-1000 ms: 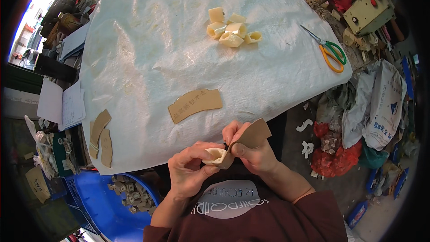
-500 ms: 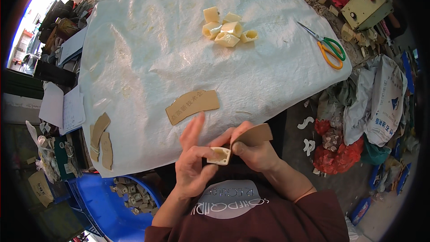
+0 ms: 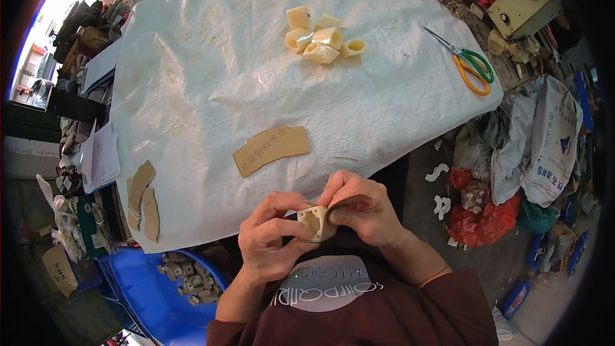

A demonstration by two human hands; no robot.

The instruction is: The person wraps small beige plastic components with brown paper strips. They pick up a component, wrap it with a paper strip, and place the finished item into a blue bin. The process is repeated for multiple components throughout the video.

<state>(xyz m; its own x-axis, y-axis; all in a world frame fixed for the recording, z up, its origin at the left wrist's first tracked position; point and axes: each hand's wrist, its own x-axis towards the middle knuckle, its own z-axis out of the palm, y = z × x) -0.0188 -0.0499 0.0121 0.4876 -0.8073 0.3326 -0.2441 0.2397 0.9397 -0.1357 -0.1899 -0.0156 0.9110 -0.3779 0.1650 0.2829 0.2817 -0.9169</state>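
Close to my chest, my left hand (image 3: 272, 230) grips a small cream hollow block (image 3: 312, 223), with its opening facing up toward me. My right hand (image 3: 366, 213) pinches a bent brown cardboard strip (image 3: 349, 201) and presses it against the block's right side. Fingers of both hands meet at the block's far edge. Beyond them on the white sheet lies a curved cardboard piece (image 3: 272, 149) with printing on it. Farther off sits a cluster of glossy cream hollow blocks (image 3: 321, 52).
A white sheet (image 3: 192, 109) covers the table. Scissors (image 3: 473, 67) with green and orange handles lie at its right. More cardboard strips (image 3: 150, 214) rest at the left edge. Below left stands a blue basin (image 3: 144, 288) holding small greyish pieces. Bags (image 3: 480, 224) fill the floor at right.
My left fingers have closed around the block, which has turned and tilted. The cardboard strip has swung in against the block's side. The whole view has shifted slightly.
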